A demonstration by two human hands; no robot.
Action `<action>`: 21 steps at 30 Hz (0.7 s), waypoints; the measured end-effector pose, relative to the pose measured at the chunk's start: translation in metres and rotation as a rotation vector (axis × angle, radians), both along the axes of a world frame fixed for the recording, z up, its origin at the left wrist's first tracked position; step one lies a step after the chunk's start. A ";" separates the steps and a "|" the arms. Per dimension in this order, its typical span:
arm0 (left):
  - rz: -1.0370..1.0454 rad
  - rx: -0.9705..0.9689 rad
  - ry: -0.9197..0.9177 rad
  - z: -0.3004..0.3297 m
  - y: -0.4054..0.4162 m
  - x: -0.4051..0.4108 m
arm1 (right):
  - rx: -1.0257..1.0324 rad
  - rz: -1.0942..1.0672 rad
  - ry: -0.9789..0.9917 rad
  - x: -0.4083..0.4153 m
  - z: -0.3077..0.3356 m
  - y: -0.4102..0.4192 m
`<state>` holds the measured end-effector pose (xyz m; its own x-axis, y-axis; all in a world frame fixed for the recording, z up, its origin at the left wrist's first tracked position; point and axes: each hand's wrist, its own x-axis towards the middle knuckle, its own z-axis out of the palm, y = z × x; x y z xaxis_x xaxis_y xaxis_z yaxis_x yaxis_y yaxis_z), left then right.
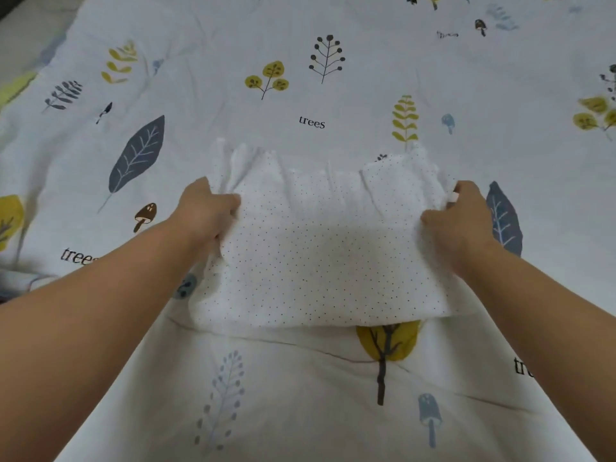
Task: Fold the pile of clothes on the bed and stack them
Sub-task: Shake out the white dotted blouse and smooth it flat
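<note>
Left hand (208, 208) and right hand (461, 213) each pinch a side of the white dotted garment (320, 248) mid-bed (300, 378); judging by this, pull evenly toward 9 and 3 o'clock to flatten it before folding.

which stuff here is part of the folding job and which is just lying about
Part of the job:
- white dotted garment
- left hand, gripping its left edge
- right hand, gripping its right edge

Just there:
- leaf-print bedsheet underneath
</note>
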<state>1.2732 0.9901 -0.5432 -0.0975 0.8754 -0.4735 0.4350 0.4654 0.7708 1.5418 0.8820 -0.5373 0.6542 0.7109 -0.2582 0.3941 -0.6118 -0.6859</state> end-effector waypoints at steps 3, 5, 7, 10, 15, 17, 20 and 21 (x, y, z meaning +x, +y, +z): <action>-0.037 0.229 0.456 0.002 -0.010 -0.003 | -0.118 0.082 -0.237 -0.004 0.002 -0.007; -0.117 0.215 0.553 0.001 -0.029 -0.001 | -0.187 0.091 -0.208 -0.010 -0.001 -0.016; -0.218 0.114 0.605 -0.003 -0.053 0.002 | -0.196 0.068 -0.114 -0.018 -0.004 -0.026; -0.225 0.090 0.460 -0.008 -0.075 0.008 | -0.156 0.053 -0.006 -0.029 -0.008 -0.034; -0.062 0.143 0.184 0.006 -0.079 0.012 | -0.121 0.048 0.032 -0.029 0.005 -0.051; -0.099 0.153 0.195 0.017 -0.091 0.005 | -0.178 0.059 0.052 -0.029 0.015 -0.073; -0.192 0.132 0.254 0.023 -0.132 -0.019 | -0.287 0.096 0.083 -0.036 0.024 -0.119; -0.215 0.118 0.268 0.022 -0.148 -0.028 | -0.330 0.107 0.095 -0.039 0.022 -0.134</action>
